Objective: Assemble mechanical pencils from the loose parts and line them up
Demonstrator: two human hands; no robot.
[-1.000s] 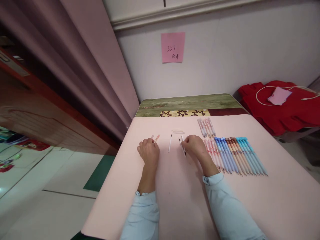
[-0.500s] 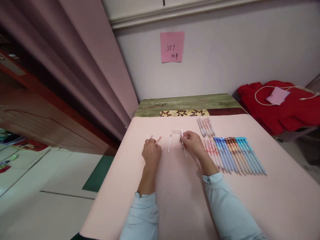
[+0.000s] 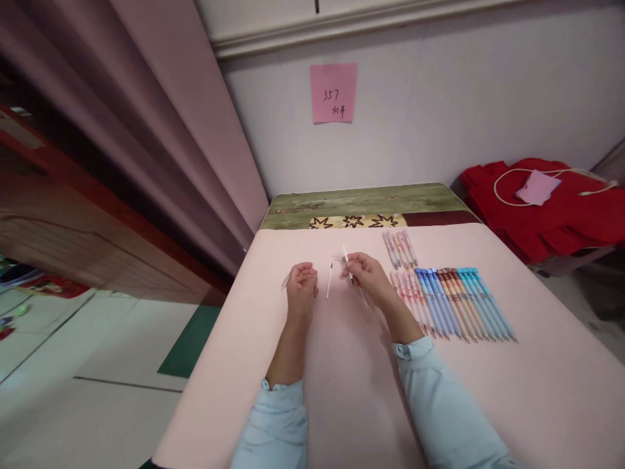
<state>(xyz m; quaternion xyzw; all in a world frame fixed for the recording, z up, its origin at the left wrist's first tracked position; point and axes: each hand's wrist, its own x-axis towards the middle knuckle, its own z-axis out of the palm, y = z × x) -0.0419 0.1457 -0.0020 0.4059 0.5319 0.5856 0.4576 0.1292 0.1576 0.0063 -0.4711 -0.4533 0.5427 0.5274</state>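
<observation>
My left hand (image 3: 301, 288) is curled shut on a thin pen part whose tip pokes out at its left side. My right hand (image 3: 370, 277) pinches a thin white refill (image 3: 346, 255) that points up and away from me. Between the two hands another white refill (image 3: 329, 281) lies on the pink tabletop (image 3: 351, 365). A small clear piece sits just beyond the right hand. To the right, a row of several blue, orange and pink pens (image 3: 456, 303) lies side by side.
A few more pink pens (image 3: 399, 247) lie behind the row. A green patterned surface (image 3: 366, 203) adjoins the table's far edge. A pink note (image 3: 334, 92) hangs on the wall. Red cloth with a white cable (image 3: 547, 202) is at right; curtain at left.
My left hand has moved right and lifted with the pen part. My right hand has raised the white refill off the table and tilted it upward.
</observation>
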